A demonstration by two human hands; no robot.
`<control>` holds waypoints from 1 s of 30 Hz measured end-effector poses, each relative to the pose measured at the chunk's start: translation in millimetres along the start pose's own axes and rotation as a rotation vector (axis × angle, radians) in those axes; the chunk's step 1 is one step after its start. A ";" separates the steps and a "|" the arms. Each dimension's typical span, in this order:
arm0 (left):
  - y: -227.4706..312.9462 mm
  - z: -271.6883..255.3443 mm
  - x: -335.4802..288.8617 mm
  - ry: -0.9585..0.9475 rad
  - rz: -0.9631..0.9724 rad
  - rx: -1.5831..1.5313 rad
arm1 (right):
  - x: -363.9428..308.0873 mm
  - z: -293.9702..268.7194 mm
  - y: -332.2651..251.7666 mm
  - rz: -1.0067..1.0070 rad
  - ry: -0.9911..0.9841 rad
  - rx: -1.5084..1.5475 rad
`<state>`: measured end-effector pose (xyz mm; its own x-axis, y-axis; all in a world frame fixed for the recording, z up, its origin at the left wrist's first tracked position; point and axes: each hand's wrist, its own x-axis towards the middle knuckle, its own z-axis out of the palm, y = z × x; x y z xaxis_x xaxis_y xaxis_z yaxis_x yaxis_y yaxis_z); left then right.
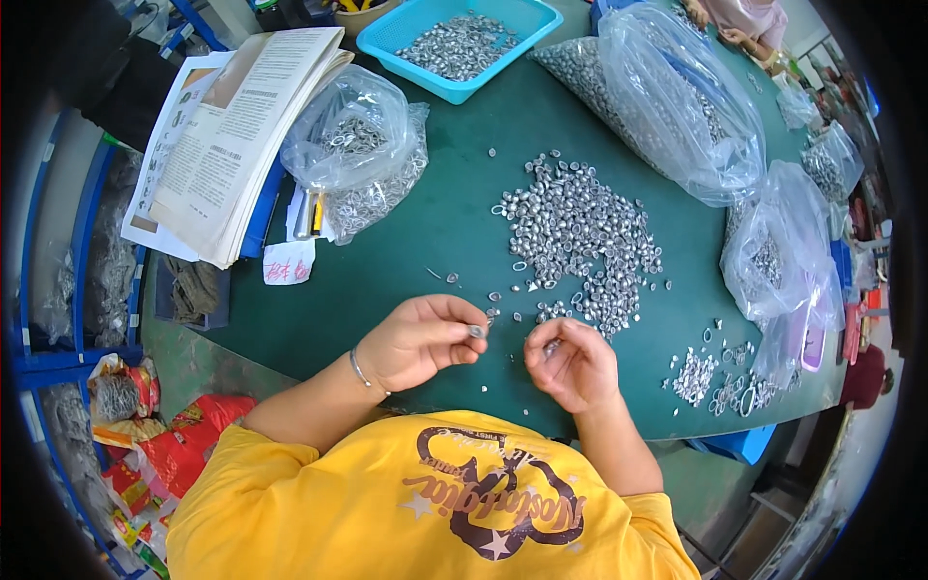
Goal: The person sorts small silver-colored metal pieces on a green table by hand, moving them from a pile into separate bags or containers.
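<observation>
Yellow shirt (pixel 319 503) nearest; beyond, pinches metal piece (pixel 476 331) in left hand (pixel 416 343), second piece (pixel 552 347) in right hand (pixel 580 367), near silvery heap (pixel 580 232), likely for short reaches.

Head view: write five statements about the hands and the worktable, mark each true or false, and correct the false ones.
1. The left hand pinches a small metal piece. True.
2. The bracelet is on the right wrist. False: it is on the left wrist.
3. The large loose pile lies directly on the green table. True.
4. The blue basket is empty. False: it holds many metal pieces.
5. The newspaper lies to the left of the loose pile. True.
</observation>
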<state>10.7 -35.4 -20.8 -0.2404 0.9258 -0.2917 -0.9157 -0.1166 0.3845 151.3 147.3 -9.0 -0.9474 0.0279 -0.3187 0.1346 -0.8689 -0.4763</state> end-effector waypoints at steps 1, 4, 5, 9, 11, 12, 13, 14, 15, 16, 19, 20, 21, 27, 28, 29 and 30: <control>5.9 -2.8 -0.9 -0.034 0.039 -0.085 | 2.1 0.2 -10.6 0.044 0.049 -0.208; 28.3 -8.5 -3.0 0.208 0.160 0.173 | 26.3 12.2 -5.8 -0.394 0.221 -1.319; 36.4 -10.5 -2.1 0.313 0.162 0.412 | 32.8 19.5 -11.0 -0.495 0.141 -1.579; 35.0 -1.9 15.3 0.407 0.635 1.518 | 49.9 26.4 -3.9 -0.614 0.106 -2.012; 29.1 -1.0 22.6 0.338 0.659 1.691 | 53.4 19.5 -3.4 -0.619 0.059 -2.048; 25.5 -6.5 25.8 0.336 0.713 1.747 | 55.8 16.5 -3.0 -0.706 0.032 -1.942; 23.4 -9.7 28.2 0.334 0.767 1.804 | 54.6 16.1 -6.3 -0.712 0.026 -1.951; 23.8 -11.4 28.6 0.329 0.727 1.828 | 52.2 16.4 -11.8 -0.320 0.083 -1.346; 24.5 -11.7 29.0 0.328 0.730 1.824 | 49.6 16.6 -15.5 0.045 0.130 -0.716; 25.5 -10.6 29.0 0.306 0.564 1.564 | 46.7 21.3 -20.2 0.071 0.079 -0.414; 34.1 3.5 23.0 0.277 0.067 0.844 | 40.9 19.4 -20.8 0.087 0.091 -0.110; 31.5 -0.3 23.5 0.173 0.034 0.530 | 39.5 16.8 -20.7 0.084 0.091 -0.112; 28.3 -4.4 22.1 0.074 -0.002 0.212 | 37.6 12.5 -18.1 0.097 0.019 -0.016; 29.3 -2.6 12.4 0.048 -0.019 0.010 | 17.1 9.6 -18.1 -0.044 -0.002 0.039; 27.9 -5.5 10.4 0.030 0.068 0.076 | 11.6 1.9 -18.5 -0.065 -0.021 -0.072; 26.7 -8.6 7.9 0.011 0.153 0.143 | 3.2 -7.5 -20.2 -0.086 -0.040 -0.181; 30.0 -10.2 8.2 0.073 0.127 0.208 | -6.3 -9.8 -22.9 -0.083 0.049 -0.291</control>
<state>-22.0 -35.0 -20.5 -0.3790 0.8792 -0.2889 -0.7923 -0.1470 0.5922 157.0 171.8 -4.1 -0.9446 0.1227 -0.3045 0.1415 -0.6849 -0.7148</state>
